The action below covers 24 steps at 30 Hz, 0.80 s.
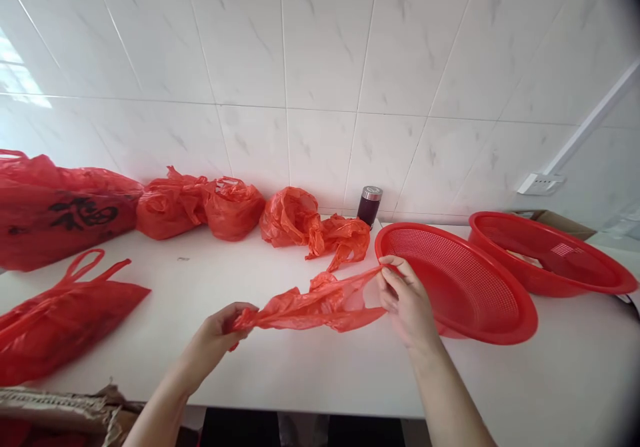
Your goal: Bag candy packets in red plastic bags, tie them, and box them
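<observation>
A thin red plastic bag (320,304) is stretched sideways above the white table, between my two hands. My left hand (225,330) is closed round its bunched left end. The fingertips of my right hand (405,297) pinch its upper right corner, beside the rim of a red perforated basket (455,287). The bag looks flat and crumpled, with loose folds hanging in the middle. Behind it lies a crumpled red bag (345,237), next to a rounded red bag (290,217).
Along the tiled wall stand filled red bags (235,210) and a dark cup (370,206). A second red basket (550,254) is at the right. Another red bag (65,324) lies front left, above a cardboard box (60,404) below the table edge.
</observation>
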Available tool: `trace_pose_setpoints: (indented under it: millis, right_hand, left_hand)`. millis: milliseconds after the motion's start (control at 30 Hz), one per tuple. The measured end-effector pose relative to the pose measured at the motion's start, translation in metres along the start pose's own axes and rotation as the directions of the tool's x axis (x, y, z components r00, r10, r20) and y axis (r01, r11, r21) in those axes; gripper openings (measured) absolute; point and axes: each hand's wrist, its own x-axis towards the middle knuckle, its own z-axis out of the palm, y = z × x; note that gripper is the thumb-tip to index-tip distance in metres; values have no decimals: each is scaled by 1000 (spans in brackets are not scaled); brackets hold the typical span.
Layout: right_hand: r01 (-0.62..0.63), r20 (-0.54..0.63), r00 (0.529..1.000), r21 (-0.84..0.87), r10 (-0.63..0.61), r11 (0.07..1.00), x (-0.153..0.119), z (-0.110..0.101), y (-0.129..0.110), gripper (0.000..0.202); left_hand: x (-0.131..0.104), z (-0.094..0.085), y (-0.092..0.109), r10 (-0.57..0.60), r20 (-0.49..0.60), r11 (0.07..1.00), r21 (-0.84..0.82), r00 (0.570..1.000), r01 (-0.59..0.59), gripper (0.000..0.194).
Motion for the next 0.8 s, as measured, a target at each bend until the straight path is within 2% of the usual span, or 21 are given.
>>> trace_pose_setpoints:
  millis: [33, 100, 167, 200, 267, 333, 400, 500, 567, 600, 633, 667, 700, 733, 767, 800]
  right_hand:
    - [1, 9, 1000, -37, -1, 999, -3, 1, -1, 17]
    - [-1, 45, 999, -105, 6, 994, -9, 9, 0, 20]
    - [-7, 114, 993, -150, 24, 989, -16, 21, 2, 24]
    - [-11, 158, 987, -160, 37, 987, -20, 28, 2, 25]
    - [-26, 251, 966, -164, 67, 986, -28, 40, 2, 26]
    - [-34, 295, 952, -164, 82, 986, -36, 42, -2, 27]
    - [-18, 256, 965, -171, 62, 985, -42, 31, -8, 28]
    - [-7, 128, 991, -259, 42, 966, -42, -3, -18, 30]
    - [15, 63, 998, -433, 14, 901, -39, -23, -22, 31]
    - [65, 31, 998, -544, -57, 836, -37, -29, -24, 31]
    - [137, 4, 984, -653, -178, 745, -37, -30, -25, 30]
    - [218, -6, 944, -738, -329, 639, -39, -27, -26, 28]
    - [294, 13, 885, -789, -465, 539, -42, -20, -26, 25]
    - [368, 65, 836, -804, -545, 468, -47, -9, -25, 21]
    - [433, 144, 820, -788, -554, 437, -53, 3, -22, 18]
    - [486, 253, 836, -755, -487, 440, -59, 15, -17, 17]
  left_hand:
    - [-5, 1, 4, 33, 1, 999, 33, 999, -33, 40]
    - [-14, 15, 19, 143, -144, 982, 141, 979, -123, 47]
    - [-20, 44, 38, 322, -292, 925, 302, 901, -233, 30]
    - [-20, 62, 46, 421, -303, 875, 382, 855, -296, 22]
    - [-14, 94, 55, 529, -192, 766, 527, 826, -368, 22]
    - [2, 114, 48, 540, -195, 680, 674, 819, -289, 26]
    - [22, 113, 29, 483, -237, 639, 753, 843, -155, 26]
    - [42, 85, -4, 308, -286, 675, 737, 907, 4, 35]
    - [44, 67, -13, 232, -269, 728, 685, 935, 17, 49]
    - [42, 62, -11, 203, -242, 770, 638, 949, -2, 52]
    - [39, 59, -7, 181, -210, 811, 585, 961, -25, 53]
    - [36, 59, 0, 162, -178, 844, 535, 971, -42, 52]
    - [32, 61, 9, 135, -147, 878, 477, 980, -49, 50]
    - [28, 63, 18, 104, -114, 911, 409, 988, -48, 47]
    - [24, 66, 28, 85, -78, 939, 339, 993, -54, 43]
    - [20, 69, 36, 78, -36, 964, 258, 996, -66, 38]
